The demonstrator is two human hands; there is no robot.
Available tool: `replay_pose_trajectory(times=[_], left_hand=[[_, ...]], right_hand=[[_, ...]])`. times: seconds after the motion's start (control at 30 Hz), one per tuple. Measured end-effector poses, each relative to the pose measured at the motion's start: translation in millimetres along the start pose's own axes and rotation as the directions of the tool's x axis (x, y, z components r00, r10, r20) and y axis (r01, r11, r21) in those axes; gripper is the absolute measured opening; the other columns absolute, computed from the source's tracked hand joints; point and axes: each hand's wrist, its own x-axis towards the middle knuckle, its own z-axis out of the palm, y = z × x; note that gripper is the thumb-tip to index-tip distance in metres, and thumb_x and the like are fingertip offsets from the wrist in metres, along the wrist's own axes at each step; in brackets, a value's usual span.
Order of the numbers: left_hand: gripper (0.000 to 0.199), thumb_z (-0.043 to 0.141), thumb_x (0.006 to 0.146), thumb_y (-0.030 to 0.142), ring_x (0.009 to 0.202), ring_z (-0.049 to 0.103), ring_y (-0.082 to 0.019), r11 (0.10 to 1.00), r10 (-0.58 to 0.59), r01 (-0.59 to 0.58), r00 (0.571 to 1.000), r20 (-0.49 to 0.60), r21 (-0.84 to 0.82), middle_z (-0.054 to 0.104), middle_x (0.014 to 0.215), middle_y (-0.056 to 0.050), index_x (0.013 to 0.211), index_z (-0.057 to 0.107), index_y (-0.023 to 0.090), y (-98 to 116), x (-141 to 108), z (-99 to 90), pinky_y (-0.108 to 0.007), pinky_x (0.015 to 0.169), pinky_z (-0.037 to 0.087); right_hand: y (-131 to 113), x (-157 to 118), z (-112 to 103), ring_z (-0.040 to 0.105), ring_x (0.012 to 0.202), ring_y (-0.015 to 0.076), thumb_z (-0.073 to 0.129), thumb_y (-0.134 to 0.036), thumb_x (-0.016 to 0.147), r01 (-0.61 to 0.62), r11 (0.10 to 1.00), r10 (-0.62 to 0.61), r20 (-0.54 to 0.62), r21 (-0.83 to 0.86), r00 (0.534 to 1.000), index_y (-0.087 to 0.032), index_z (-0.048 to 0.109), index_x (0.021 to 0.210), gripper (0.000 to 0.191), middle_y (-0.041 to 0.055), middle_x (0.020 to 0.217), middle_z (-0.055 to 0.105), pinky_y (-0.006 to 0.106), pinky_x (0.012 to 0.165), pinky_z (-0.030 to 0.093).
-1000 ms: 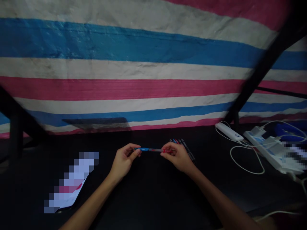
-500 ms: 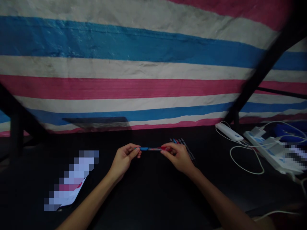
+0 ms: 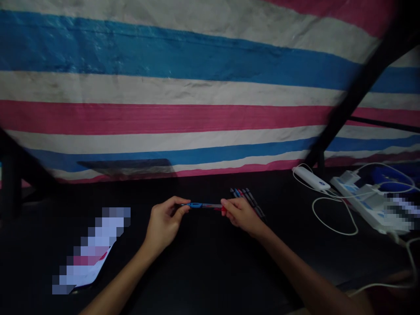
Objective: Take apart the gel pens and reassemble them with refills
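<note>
A pen [image 3: 210,205] with a blue section at its left, a clear barrel and red at its right lies level between my two hands, just above the black table [image 3: 197,271]. My left hand [image 3: 166,221] pinches the blue end between thumb and fingertips. The fingers of my right hand [image 3: 241,214] are closed round the red end and hide part of it. Several more pens [image 3: 251,199], dark, blue and red, lie side by side on the table just behind my right hand.
At the left lies a phone [image 3: 98,262] with a lit, blurred screen. A white power strip [image 3: 370,203] with plugs and cables, and a white device [image 3: 310,178], lie at the right. Behind stands a striped sheet [image 3: 197,118] with a black frame bar [image 3: 348,100].
My right hand has turned and its fingers have closed further round the red end of the pen. My left hand keeps its pinch on the blue end. The whole view has shifted slightly.
</note>
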Motion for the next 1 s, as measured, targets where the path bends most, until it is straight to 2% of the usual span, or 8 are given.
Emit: replay_pose_trajectory(times=[0.13, 0.47, 0.57, 0.67, 0.77, 0.83, 0.9, 1.0], left_hand=[[0.012, 0.061, 0.079, 0.026, 0.069, 0.063, -0.016, 0.965, 0.185, -0.178, 0.983, -0.019, 0.193, 0.068, 0.080, -0.003, 0.085, 0.067, 0.019, 7.1, -4.5, -1.6, -0.026, 0.062, 0.046], [0.007, 0.058, 0.080, 0.024, 0.075, 0.064, -0.018, 0.919, 0.320, -0.316, 0.947, 0.020, 0.236, 0.068, 0.082, -0.004, 0.080, 0.065, 0.020, 15.2, -7.3, -0.1, -0.028, 0.068, 0.050], [0.007, 0.060, 0.079, 0.024, 0.076, 0.063, -0.018, 0.936, 0.272, -0.272, 0.962, 0.032, 0.224, 0.068, 0.083, -0.004, 0.081, 0.064, 0.019, 9.3, -6.3, 1.5, -0.028, 0.070, 0.048], [0.009, 0.061, 0.079, 0.027, 0.075, 0.063, -0.018, 0.987, 0.099, -0.113, 0.988, 0.121, 0.115, 0.068, 0.082, -0.004, 0.081, 0.062, 0.019, 4.0, -6.5, 6.8, -0.027, 0.068, 0.048], [0.012, 0.060, 0.079, 0.029, 0.072, 0.063, -0.017, 0.998, -0.030, 0.044, 0.942, 0.335, -0.035, 0.067, 0.077, -0.003, 0.080, 0.059, 0.018, 5.2, -10.0, 15.2, -0.026, 0.065, 0.049], [0.012, 0.059, 0.079, 0.029, 0.074, 0.063, -0.016, 0.996, -0.030, 0.065, 0.893, 0.449, -0.061, 0.067, 0.079, -0.003, 0.082, 0.060, 0.018, 8.6, -13.1, 20.6, -0.026, 0.067, 0.049], [0.012, 0.058, 0.080, 0.029, 0.075, 0.062, -0.016, 1.000, -0.003, 0.018, 0.865, 0.501, -0.025, 0.067, 0.084, -0.003, 0.085, 0.062, 0.019, 11.3, -15.0, 23.9, -0.027, 0.069, 0.048], [0.013, 0.057, 0.081, 0.030, 0.072, 0.061, -0.015, 0.993, 0.037, -0.086, 0.882, 0.470, 0.082, 0.066, 0.083, -0.003, 0.086, 0.063, 0.020, 10.4, -13.9, 23.3, -0.026, 0.067, 0.047]], right_hand=[[1.8, 1.3, -3.6, 0.016, 0.033, 0.0028, 0.052, -0.051, 0.083, -0.182, 0.931, 0.128, 0.184, 0.317, 0.975, -0.014, 0.053, 0.061, 0.043, -0.0105, 0.041, 0.025, 0.018, 0.033, 0.011], [7.0, 3.8, -13.4, 0.016, 0.033, 0.0022, 0.055, -0.049, 0.082, -0.439, 0.779, 0.280, 0.378, 0.449, 0.883, -0.014, 0.047, 0.057, 0.044, -0.0106, 0.040, 0.026, 0.014, 0.030, 0.011], [7.2, 6.0, -11.0, 0.020, 0.033, 0.0033, 0.050, -0.053, 0.083, -0.378, 0.789, 0.282, 0.260, 0.484, 0.923, -0.015, 0.047, 0.057, 0.047, -0.0095, 0.040, 0.027, 0.015, 0.030, 0.016], [3.1, 6.1, -5.3, 0.032, 0.037, 0.0048, 0.054, -0.052, 0.080, -0.107, 0.922, 0.132, -0.042, 0.373, 0.990, -0.014, 0.054, 0.066, 0.041, -0.0064, 0.046, 0.039, 0.016, 0.033, 0.026], [-3.7, 4.1, 2.6, 0.050, 0.051, 0.0092, 0.066, -0.042, 0.074, 0.132, 0.979, -0.091, -0.248, 0.155, 0.965, -0.016, 0.060, 0.087, 0.029, -0.0013, 0.064, 0.054, 0.018, 0.041, 0.038], [-7.3, 3.5, 6.8, 0.058, 0.067, 0.0138, 0.064, -0.039, 0.075, 0.197, 0.957, -0.138, -0.263, 0.213, 0.955, -0.017, 0.059, 0.094, 0.029, 0.0024, 0.076, 0.060, 0.023, 0.054, 0.047], [-9.2, 4.7, 6.6, 0.060, 0.074, 0.0164, 0.059, -0.040, 0.080, 0.202, 0.887, -0.098, -0.257, 0.416, 0.961, -0.018, 0.057, 0.092, 0.026, 0.0038, 0.078, 0.061, 0.029, 0.066, 0.050], [-10.4, 8.4, -6.0, 0.055, 0.060, 0.0125, 0.057, -0.036, 0.082, 0.171, 0.699, 0.024, -0.261, 0.695, 0.965, -0.020, 0.051, 0.085, 0.018, -0.0020, 0.064, 0.053, 0.029, 0.063, 0.048]])
